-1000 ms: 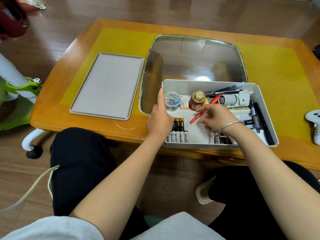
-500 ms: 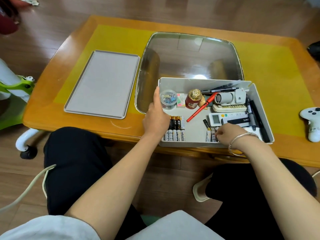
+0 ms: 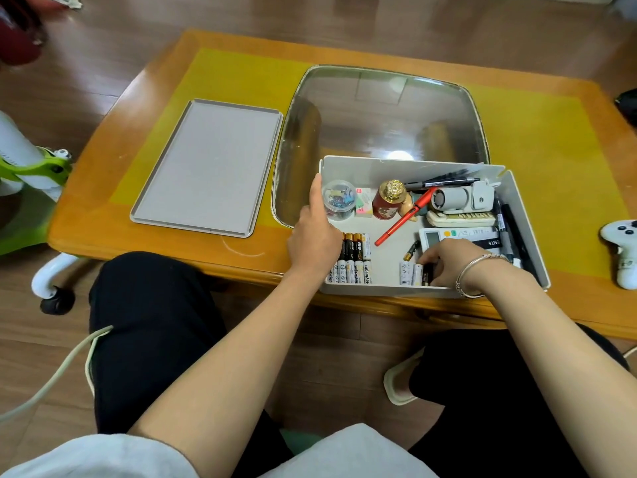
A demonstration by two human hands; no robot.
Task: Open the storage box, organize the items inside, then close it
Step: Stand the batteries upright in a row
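Observation:
The open white storage box [image 3: 396,164] stands at the table's near edge. My left hand [image 3: 313,238] grips its left wall, one finger straight up along the rim. Inside lie a row of batteries [image 3: 351,260], a clip jar [image 3: 339,200], a gold-capped red bottle [image 3: 388,201], a red pen [image 3: 401,220], a white cylindrical device [image 3: 458,198], a brush [image 3: 462,219] and black markers [image 3: 512,229]. My right hand [image 3: 450,262] reaches into the front of the box, fingers curled on a small group of batteries [image 3: 410,273]. One loose battery [image 3: 412,250] lies just above them.
The grey lid [image 3: 206,167] lies flat on the table to the left of the box. A glass inset [image 3: 379,112] fills the table's middle behind the box. A white game controller [image 3: 623,251] sits at the right edge. A green-and-white stand [image 3: 31,167] is on the floor, left.
My right hand let go of the red pen, which now lies slanted in the box, and moved down to the batteries at the front. The left hand stayed on the wall.

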